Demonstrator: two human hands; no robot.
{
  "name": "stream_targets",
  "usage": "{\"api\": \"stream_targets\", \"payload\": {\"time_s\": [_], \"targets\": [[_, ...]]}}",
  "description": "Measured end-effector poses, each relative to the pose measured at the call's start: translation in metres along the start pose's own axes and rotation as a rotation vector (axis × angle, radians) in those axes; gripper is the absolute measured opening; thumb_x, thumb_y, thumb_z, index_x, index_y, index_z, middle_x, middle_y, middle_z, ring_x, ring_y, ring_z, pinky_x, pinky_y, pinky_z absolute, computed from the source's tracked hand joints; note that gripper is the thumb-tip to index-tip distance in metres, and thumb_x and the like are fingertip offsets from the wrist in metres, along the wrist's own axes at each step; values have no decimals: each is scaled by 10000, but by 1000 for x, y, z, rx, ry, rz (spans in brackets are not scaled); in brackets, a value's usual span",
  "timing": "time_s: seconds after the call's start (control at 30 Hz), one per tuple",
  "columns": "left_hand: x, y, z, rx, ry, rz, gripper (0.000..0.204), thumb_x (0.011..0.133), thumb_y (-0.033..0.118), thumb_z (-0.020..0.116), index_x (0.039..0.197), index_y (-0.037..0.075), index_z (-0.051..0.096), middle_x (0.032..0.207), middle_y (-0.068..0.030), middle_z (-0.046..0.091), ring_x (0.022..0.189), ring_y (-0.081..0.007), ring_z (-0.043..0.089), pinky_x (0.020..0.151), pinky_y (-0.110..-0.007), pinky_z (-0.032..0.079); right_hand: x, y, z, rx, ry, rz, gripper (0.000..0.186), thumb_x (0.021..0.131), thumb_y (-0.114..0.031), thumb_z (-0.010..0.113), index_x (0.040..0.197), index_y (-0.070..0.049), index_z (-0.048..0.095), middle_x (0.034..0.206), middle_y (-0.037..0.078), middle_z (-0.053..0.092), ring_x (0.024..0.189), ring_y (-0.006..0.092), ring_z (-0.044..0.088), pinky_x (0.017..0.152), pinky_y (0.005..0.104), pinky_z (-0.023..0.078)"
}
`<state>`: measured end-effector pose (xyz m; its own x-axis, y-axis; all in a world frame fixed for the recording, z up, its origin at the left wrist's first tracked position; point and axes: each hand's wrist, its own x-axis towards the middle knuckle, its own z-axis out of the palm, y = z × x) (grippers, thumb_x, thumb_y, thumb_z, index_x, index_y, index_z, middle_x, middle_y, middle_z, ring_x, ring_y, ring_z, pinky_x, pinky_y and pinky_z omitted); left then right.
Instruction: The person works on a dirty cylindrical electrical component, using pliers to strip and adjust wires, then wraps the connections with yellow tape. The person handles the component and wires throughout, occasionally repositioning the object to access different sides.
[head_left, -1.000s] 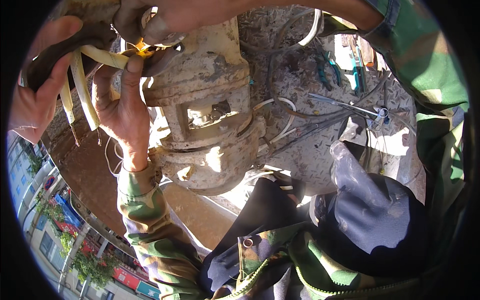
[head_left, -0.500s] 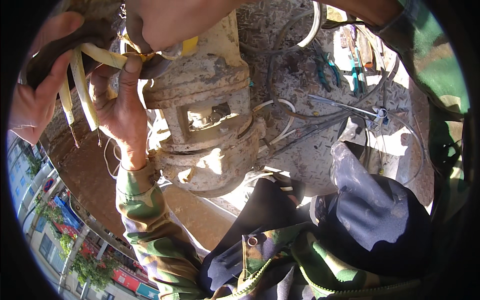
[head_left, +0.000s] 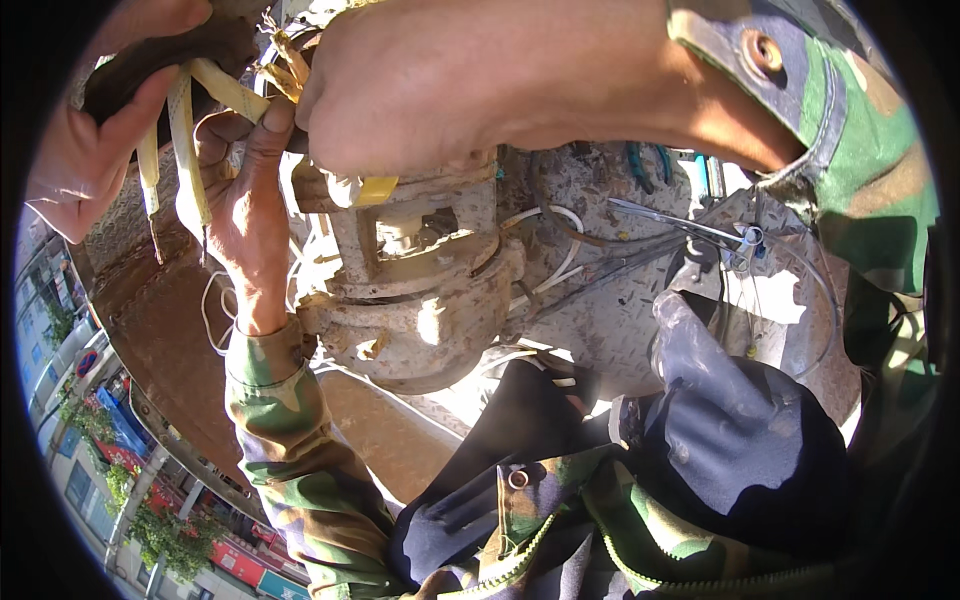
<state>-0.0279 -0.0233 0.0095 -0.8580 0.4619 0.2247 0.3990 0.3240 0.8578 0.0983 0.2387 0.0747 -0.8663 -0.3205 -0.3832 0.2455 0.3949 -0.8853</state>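
At the upper left, my left hand (head_left: pixel 245 190) pinches a pale yellow sleeved wire (head_left: pixel 228 92) between thumb and fingers. My right hand (head_left: pixel 390 110) reaches across from the upper right, closed in a fist beside it. Below that fist shows a yellow and white piece (head_left: pixel 375 190), which looks like a roll of tape; the fingers around it are mostly hidden. Brown frayed leads (head_left: pixel 288 65) stick up between the hands. Two more sleeved wires (head_left: pixel 180 150) hang down with bare ends. Another person's hand (head_left: pixel 85 150) holds a thick dark cable (head_left: pixel 150 75) at the far left.
A rusty, cream-coloured motor-like housing (head_left: pixel 410 290) stands below my hands on a patterned metal floor (head_left: pixel 620 280). To its right lie long metal tongs or scissors (head_left: pixel 680 218), loose cables (head_left: pixel 575 245) and teal-handled tools (head_left: pixel 640 165). A rusty metal edge (head_left: pixel 160 400) borders the left, with a street beyond.
My right hand has come down toward me, with the yellow and white piece below it. The frayed leads now show above. My left hand has hardly moved.
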Motion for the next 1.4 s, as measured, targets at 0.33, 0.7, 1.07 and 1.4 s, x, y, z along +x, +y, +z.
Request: {"api": "stream_targets", "payload": {"time_s": [0.33,0.7,1.07,1.4], "targets": [[-51,72,-15,25,-283,-204,597,1042,133,794,1571,-16,561,1455,-155,693,1313,-238,670,1150,-390,514,23,4,51,567,101,11,469,988,-116,641,1420,66,669,963,119,720,778,177,723,704,385,651],[-59,89,-3,-92,-234,-410,656,976,185,883,1516,-41,589,1346,-112,718,1173,-156,711,1004,-328,605,31,7,101,969,238,-246,505,1066,-229,642,1501,25,607,1231,159,712,856,178,726,778,411,662],[-26,66,-37,195,-200,-389,656,887,305,943,1390,-40,701,1197,-91,775,1064,-144,726,1028,-316,565,52,34,21,-293,557,-375,254,943,-203,757,1103,-23,837,964,180,786,823,336,775,799,454,616],[-5,30,-51,-158,-201,-291,663,950,144,868,1516,-76,601,1403,-163,721,1250,-187,720,1106,-340,582,78,53,51,-580,817,-629,291,847,-159,767,1084,1,714,1020,172,725,833,398,778,718,537,632]]}}
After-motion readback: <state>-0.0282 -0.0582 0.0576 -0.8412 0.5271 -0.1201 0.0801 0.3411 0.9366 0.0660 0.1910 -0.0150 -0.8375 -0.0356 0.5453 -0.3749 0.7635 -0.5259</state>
